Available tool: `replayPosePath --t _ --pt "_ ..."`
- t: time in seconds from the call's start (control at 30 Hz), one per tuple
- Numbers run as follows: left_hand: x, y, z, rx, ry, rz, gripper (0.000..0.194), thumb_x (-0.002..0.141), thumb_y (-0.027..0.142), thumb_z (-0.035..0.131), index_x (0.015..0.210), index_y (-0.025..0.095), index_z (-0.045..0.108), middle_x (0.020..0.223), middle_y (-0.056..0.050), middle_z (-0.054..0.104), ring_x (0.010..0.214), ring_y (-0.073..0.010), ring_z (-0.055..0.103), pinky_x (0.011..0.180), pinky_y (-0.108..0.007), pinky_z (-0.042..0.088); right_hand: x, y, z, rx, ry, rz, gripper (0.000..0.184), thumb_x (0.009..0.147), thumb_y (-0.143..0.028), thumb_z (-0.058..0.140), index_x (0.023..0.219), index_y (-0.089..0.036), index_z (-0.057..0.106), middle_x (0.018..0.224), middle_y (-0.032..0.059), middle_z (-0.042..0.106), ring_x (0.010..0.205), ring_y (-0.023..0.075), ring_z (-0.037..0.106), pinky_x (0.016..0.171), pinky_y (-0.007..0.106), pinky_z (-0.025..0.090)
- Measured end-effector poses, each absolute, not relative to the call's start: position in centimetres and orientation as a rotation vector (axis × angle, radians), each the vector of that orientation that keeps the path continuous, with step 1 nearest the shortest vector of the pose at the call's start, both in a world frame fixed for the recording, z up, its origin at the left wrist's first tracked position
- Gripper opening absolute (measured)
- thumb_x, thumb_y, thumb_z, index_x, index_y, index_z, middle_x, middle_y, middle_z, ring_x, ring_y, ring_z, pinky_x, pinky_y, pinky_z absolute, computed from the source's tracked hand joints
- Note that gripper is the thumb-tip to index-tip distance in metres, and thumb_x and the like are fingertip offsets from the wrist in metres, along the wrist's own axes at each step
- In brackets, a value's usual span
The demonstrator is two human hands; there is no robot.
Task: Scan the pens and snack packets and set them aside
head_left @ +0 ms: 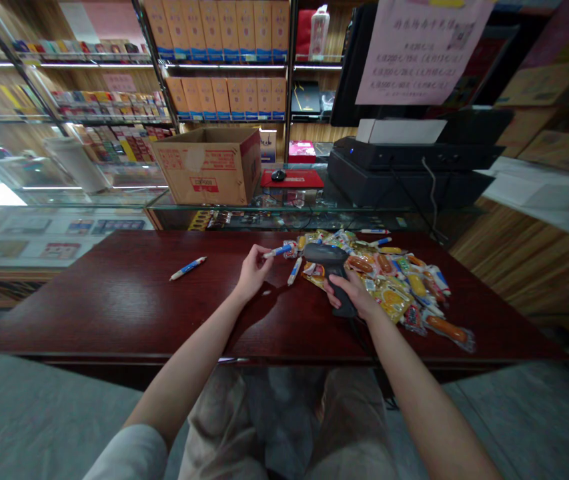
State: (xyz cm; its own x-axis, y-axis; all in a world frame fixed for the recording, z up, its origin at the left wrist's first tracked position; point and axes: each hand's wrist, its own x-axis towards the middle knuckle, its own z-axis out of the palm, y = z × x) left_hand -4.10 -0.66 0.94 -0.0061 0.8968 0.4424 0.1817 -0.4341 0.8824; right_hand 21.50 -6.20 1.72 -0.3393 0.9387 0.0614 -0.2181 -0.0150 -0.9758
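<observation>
Tube (279, 251) sat pinched in the narrow left grip (255, 272), at 9 o'clock from the scanner (325, 253), which the right grip (351, 293) enclosed. Further alignment required clearance from snacks (389, 293) at 3 o'clock on the tabletop (114, 287).

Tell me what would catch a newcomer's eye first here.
Likely first is the bright heap of wrapped snacks on the right side of the dark red table. Next comes the dark handheld scanner in the right hand, at the heap's left edge, while the left hand holds a blue-and-white stick. Behind the table, an open cardboard box stands out.
</observation>
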Motion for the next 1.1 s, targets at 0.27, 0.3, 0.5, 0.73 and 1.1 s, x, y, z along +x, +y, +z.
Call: replayPosePath --t 0.27,0.3,0.5,0.73,1.1 --pt "-4.41 -1.10 0.99 2.041 1.156 1.506 0.005 0.087 0.026 0.054 0.085 0.021 0.052 0.091 -0.004 0.061 0.087 -0.0154 0.058 0.083 -0.030 0.048 21.32 -6.33 2.03 -0.842 -1.308 1.530 0.030 0.082 -0.044 0.067 0.082 -0.021 0.048 0.059 -0.0053 0.052 0.036 0.0064 0.042 0.037 0.021 0.032" --pt "-4.48 -1.20 0.98 2.105 1.158 1.497 0.004 0.088 0.024 0.053 0.085 0.021 0.052 0.092 -0.004 0.061 0.088 -0.0157 0.059 0.085 -0.030 0.048 21.31 -6.35 2.05 -0.845 -1.312 1.532 0.031 0.081 -0.045 0.067 0.083 -0.020 0.049 0.059 -0.0053 0.052 0.036 0.0064 0.042 0.037 0.021 0.032" --pt "-4.97 -1.43 0.59 2.364 1.199 1.395 0.011 0.091 0.019 0.047 0.094 0.021 0.057 0.102 -0.007 0.059 0.098 -0.0169 0.059 0.090 -0.032 0.049 21.04 -6.72 2.50 -0.879 -1.344 1.563 0.035 0.079 -0.047 0.069 0.083 -0.020 0.048 0.059 -0.0056 0.052 0.035 0.0062 0.042 0.036 0.020 0.030" --pt "-5.06 -1.31 0.55 2.414 1.292 1.324 0.014 0.093 0.021 0.045 0.093 0.021 0.059 0.103 -0.008 0.059 0.100 -0.0174 0.058 0.092 -0.031 0.048 20.87 -6.83 2.46 -0.882 -1.371 1.537 0.032 0.080 -0.043 0.069 0.084 -0.020 0.047 0.058 -0.0065 0.052 0.035 0.0061 0.042 0.035 0.019 0.030" --pt "-5.11 -1.20 0.39 2.449 1.248 1.335 0.013 0.094 0.021 0.046 0.095 0.020 0.059 0.103 -0.009 0.060 0.098 -0.0181 0.058 0.090 -0.031 0.049 20.89 -6.75 2.42 -0.913 -1.350 1.524 0.032 0.079 -0.043 0.069 0.079 -0.020 0.047 0.057 -0.0058 0.052 0.035 0.0058 0.042 0.035 0.019 0.030"
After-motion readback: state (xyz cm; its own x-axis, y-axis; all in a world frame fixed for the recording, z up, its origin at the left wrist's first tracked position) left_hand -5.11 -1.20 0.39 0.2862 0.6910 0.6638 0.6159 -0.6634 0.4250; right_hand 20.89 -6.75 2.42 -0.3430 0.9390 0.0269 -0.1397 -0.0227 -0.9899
